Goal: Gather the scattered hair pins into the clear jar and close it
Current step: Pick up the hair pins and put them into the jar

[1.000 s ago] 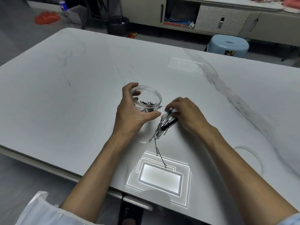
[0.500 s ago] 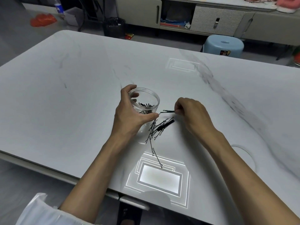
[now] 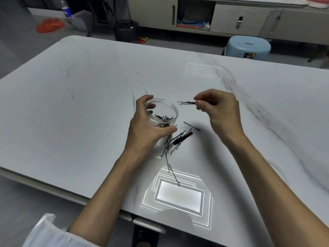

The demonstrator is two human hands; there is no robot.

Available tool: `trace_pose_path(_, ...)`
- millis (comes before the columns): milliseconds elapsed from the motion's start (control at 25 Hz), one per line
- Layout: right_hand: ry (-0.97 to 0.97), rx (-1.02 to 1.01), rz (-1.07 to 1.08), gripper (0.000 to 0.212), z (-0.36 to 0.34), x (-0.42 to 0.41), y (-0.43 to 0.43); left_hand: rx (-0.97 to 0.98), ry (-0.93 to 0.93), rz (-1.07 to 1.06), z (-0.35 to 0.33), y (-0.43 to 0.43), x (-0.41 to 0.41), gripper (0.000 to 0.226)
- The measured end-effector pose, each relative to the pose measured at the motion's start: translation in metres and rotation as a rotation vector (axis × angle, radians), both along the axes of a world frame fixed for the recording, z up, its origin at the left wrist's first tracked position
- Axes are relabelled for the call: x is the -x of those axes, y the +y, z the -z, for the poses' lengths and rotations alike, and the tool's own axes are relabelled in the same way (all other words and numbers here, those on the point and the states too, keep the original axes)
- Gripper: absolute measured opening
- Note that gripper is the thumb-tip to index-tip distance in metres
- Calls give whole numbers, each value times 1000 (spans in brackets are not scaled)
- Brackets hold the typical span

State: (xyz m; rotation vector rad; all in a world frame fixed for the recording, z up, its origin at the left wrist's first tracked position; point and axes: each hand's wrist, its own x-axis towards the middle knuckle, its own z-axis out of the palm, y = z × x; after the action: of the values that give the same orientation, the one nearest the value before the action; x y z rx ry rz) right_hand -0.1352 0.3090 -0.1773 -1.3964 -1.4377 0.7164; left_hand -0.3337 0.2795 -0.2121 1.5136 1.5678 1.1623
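Note:
A clear round jar [image 3: 162, 106] stands open on the white table, with several black hair pins [image 3: 163, 117] inside. My left hand [image 3: 147, 127] wraps around the jar's near side. My right hand [image 3: 219, 111] hovers above the table to the jar's right, pinching a few black hair pins [image 3: 186, 102] whose tips point toward the jar's rim. A pile of hair pins [image 3: 175, 140] lies just in front of the jar. One single pin [image 3: 192, 126] lies to the pile's right, and two more [image 3: 171, 171] trail toward me.
The white marble-look table [image 3: 80, 113] has a bright ceiling-light reflection [image 3: 179, 194] near its front edge. The faint edge of a clear lid [image 3: 275, 167] shows by my right forearm. Beyond the table stand a blue stool [image 3: 247, 47], a black bin [image 3: 125, 30] and cabinets.
My right hand has picked up a few pins from the pile and lifted them up and away, level with the jar's rim. The left hand still holds the jar.

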Motion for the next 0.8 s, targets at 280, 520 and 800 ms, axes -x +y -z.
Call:
trace_pose_path(280, -143, -123, -212, 16, -8, 32, -9, -12, 14, 66, -2, -4, -5, 96)
trace_pose_path(520, -583, 281, 9, 22, 46, 6, 0, -20, -33, -52, -5, 0, 7, 95)
trace_pose_path(800, -555, 259, -261, 14, 51, 17, -2, -15, -7, -52, -3, -1, 6, 96)
